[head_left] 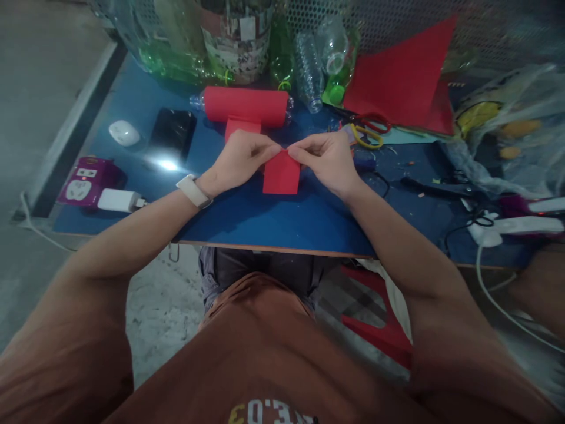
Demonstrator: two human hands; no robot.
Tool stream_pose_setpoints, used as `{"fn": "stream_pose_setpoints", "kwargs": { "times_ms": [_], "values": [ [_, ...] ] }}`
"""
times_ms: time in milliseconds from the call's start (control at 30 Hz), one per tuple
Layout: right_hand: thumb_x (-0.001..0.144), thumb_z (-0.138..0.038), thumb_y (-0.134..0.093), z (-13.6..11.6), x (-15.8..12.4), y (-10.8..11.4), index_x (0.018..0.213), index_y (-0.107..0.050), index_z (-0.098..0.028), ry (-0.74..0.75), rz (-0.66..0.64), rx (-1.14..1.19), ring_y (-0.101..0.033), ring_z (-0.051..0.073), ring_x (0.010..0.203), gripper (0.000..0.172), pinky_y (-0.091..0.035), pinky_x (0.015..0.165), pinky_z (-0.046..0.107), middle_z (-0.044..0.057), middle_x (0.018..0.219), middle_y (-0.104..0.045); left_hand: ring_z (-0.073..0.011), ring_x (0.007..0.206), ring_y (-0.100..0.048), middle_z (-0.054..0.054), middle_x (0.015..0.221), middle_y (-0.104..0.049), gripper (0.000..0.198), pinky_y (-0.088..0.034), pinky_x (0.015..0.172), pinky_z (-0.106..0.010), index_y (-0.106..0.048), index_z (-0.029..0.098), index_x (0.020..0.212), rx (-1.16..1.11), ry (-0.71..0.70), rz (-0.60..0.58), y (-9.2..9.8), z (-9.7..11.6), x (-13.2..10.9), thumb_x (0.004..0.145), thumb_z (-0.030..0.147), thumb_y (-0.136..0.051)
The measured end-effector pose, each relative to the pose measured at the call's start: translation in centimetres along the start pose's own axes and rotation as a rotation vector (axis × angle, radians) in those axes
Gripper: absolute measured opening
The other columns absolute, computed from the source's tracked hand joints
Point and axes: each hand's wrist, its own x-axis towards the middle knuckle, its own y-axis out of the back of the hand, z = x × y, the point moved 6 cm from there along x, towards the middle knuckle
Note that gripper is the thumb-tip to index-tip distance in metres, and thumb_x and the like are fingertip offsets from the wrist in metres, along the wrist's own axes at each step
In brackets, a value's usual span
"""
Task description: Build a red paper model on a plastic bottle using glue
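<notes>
My left hand [242, 158] pinches the top edge of a small red paper piece [281, 174] between thumb and fingers. At the same edge, close beside it, my right hand [327, 158] pinches the paper too. The piece hangs down from the fingertips over the blue table. Just beyond my hands lies a clear bottle wrapped in red paper [247, 107], on its side. Another strip of red paper [241, 125] comes out from under the wrapped bottle and is partly hidden by my left hand.
Plastic bottles [309, 70] stand and lie along the back. Scissors [373, 129] and large red sheets [397, 82] are at back right. A black phone [173, 132], white mouse [124, 133] and purple power socket [88, 182] lie left. A glue gun [507, 227] is at right, near another person's arm [542, 285].
</notes>
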Motion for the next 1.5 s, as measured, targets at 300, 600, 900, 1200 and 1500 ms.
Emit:
{"fn": "stream_pose_setpoints", "kwargs": {
  "times_ms": [300, 600, 900, 1200, 1500],
  "values": [
    [0.078, -0.060, -0.113, -0.7, -0.2, -0.2, 0.093, -0.091, -0.028, 0.003, 0.041, 0.053, -0.089, 0.030, 0.090, 0.041, -0.081, 0.087, 0.047, 0.005, 0.087, -0.090, -0.0230, 0.094, -0.080, -0.009, 0.100, -0.090, 0.029, -0.065, 0.084, -0.034, -0.090, 0.020, 0.108, -0.036, 0.022, 0.013, 0.2, 0.0, -0.1, 0.110, 0.047, -0.081],
    [0.079, -0.052, -0.114, -0.7, -0.2, -0.1, 0.092, -0.093, -0.028, 0.032, 0.039, 0.090, -0.090, 0.031, 0.094, 0.035, -0.080, 0.090, 0.048, 0.006, 0.089, -0.090, -0.0234, 0.096, -0.083, -0.010, 0.103, -0.090, 0.026, -0.068, 0.089, -0.034, -0.091, 0.020, 0.108, -0.048, 0.020, 0.007, 0.1, 0.3, -0.1, 0.109, 0.044, -0.082],
    [0.077, -0.038, -0.116, -0.7, -0.2, -0.1, 0.092, -0.093, -0.028, -0.009, 0.058, 0.091, -0.091, 0.032, 0.097, 0.029, -0.081, 0.093, 0.049, 0.006, 0.093, -0.091, -0.0233, 0.099, -0.084, -0.013, 0.107, -0.092, 0.027, -0.069, 0.091, -0.035, -0.092, 0.017, 0.110, -0.070, 0.006, -0.002, 0.2, 0.9, -0.3, 0.108, 0.041, -0.082],
    [0.074, -0.033, -0.114, -0.7, -0.2, -0.1, 0.091, -0.094, -0.030, -0.008, 0.056, 0.105, -0.092, 0.034, 0.102, 0.027, -0.082, 0.101, 0.054, 0.005, 0.094, -0.093, -0.0229, 0.097, -0.084, -0.013, 0.109, -0.093, 0.024, -0.069, 0.089, -0.035, -0.094, 0.018, 0.113, -0.066, -0.005, 0.003, 0.3, 0.8, -0.2, 0.105, 0.038, -0.084],
    [0.074, -0.022, -0.111, -1.1, -0.3, -0.2, 0.087, -0.093, -0.030, 0.001, 0.066, 0.119, -0.093, 0.034, 0.105, 0.024, -0.081, 0.108, 0.057, 0.004, 0.096, -0.094, -0.0238, 0.093, -0.085, -0.012, 0.105, -0.093, 0.023, -0.071, 0.088, -0.037, -0.094, 0.020, 0.111, -0.069, -0.003, 0.036, 0.4, 0.9, -0.3, 0.102, 0.041, -0.089]
  ]
}}
